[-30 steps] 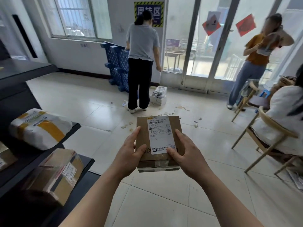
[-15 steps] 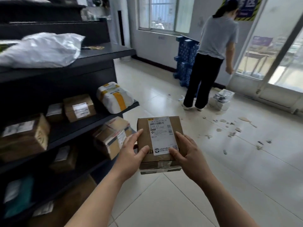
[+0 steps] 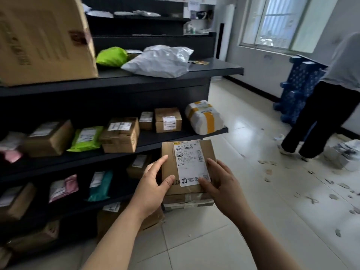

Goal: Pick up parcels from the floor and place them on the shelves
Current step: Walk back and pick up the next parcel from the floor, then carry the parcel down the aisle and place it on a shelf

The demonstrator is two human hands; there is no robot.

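Item: labelled cardboard parcel (image 3: 188, 168), gripped at its sides by left hand (image 3: 153, 184) and right hand (image 3: 222, 184), carried clear of the floor just off the middle shelf's (image 3: 214, 131) right end; step, carrying to shelf; next, setting it into a free gap.

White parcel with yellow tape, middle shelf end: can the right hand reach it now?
Probably not yet. The right hand grips the cardboard box together with the left hand. The white parcel itself sits exposed at the shelf's open end, nothing in front.
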